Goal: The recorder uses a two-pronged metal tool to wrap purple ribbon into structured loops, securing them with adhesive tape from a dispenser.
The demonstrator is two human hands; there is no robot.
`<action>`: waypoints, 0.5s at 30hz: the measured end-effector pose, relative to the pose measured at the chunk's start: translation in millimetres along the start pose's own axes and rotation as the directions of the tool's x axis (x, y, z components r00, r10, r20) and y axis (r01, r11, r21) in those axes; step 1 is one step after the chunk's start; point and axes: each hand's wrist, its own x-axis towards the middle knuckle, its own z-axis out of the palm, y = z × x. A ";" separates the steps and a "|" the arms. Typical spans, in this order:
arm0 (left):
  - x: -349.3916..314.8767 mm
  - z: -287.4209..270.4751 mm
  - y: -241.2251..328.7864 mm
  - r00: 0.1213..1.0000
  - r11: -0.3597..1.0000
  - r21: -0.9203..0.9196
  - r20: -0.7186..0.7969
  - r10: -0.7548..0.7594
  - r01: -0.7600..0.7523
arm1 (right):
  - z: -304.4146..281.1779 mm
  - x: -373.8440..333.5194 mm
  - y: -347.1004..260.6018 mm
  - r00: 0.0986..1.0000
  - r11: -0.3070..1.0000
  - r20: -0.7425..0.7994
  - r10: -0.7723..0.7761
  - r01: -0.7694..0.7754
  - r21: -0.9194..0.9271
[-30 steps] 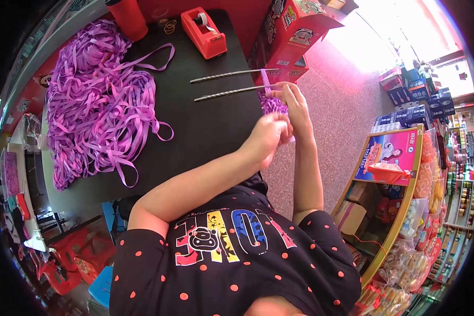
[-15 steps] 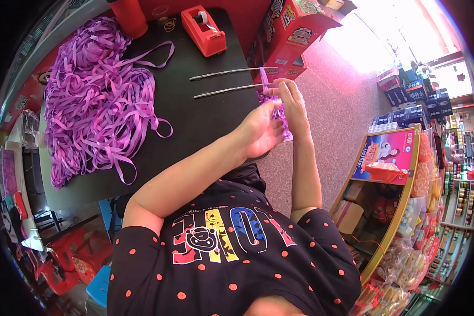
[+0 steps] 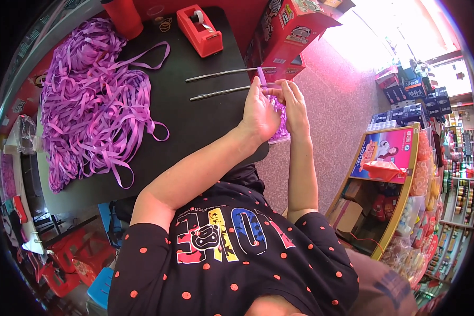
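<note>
Two thin metal drill bits, an upper one (image 3: 216,76) and a lower one (image 3: 216,95), stick out over the table's right edge, roughly parallel. A purple ribbon (image 3: 261,75) loops between them near their right ends. My left hand (image 3: 262,113) is closed, its fingertips raised to the ribbon at the lower bit. Facing it, my right hand (image 3: 295,108) pinches the ribbon by that bit's right end, fingers bent. Between and below my hands hangs a bunched purple ribbon piece (image 3: 280,124), partly hidden by them. Exactly how the fingers grip is partly covered.
A large heap of purple ribbon (image 3: 97,116) covers the left of the black table (image 3: 195,131). A red tape dispenser (image 3: 200,31), rubber bands (image 3: 166,24) and a red cylinder (image 3: 122,18) lie toward its far side. A red carton (image 3: 289,37) stands beyond; a display case (image 3: 384,158) is at right.
My left hand has moved from below the bits up to the lower bit, its fingers closing there. My right hand stays near the bit's end. The view has shifted slightly.
</note>
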 end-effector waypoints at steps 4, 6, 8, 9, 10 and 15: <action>-6.1 -1.1 6.1 0.998 0.998 -0.065 0.060 -0.015 0.019 | 2.3 -5.5 -9.7 0.999 0.997 0.006 -0.046 0.047 -0.063; -11.8 3.4 7.5 0.997 0.999 -0.044 0.076 -0.029 0.032 | 3.6 -7.3 -24.2 0.997 0.991 0.023 -0.069 0.072 -0.112; -10.1 4.8 7.8 0.995 0.997 -0.036 0.075 -0.069 0.071 | 1.7 -4.7 -37.9 0.957 0.931 -0.132 -0.257 0.209 -0.299; -8.9 3.8 6.1 0.995 0.997 -0.037 0.077 -0.058 0.061 | 2.4 0.3 -46.2 0.957 0.930 -0.123 -0.261 0.216 -0.298; -9.7 2.8 3.9 0.995 0.997 -0.022 0.063 -0.072 0.073 | 4.5 8.8 -55.4 0.949 0.923 -0.089 -0.301 0.267 -0.275; -11.4 -0.8 3.4 0.994 0.993 -0.043 -0.003 -0.106 0.106 | 62.0 55.9 -99.7 0.940 0.892 0.176 -0.291 0.333 -0.307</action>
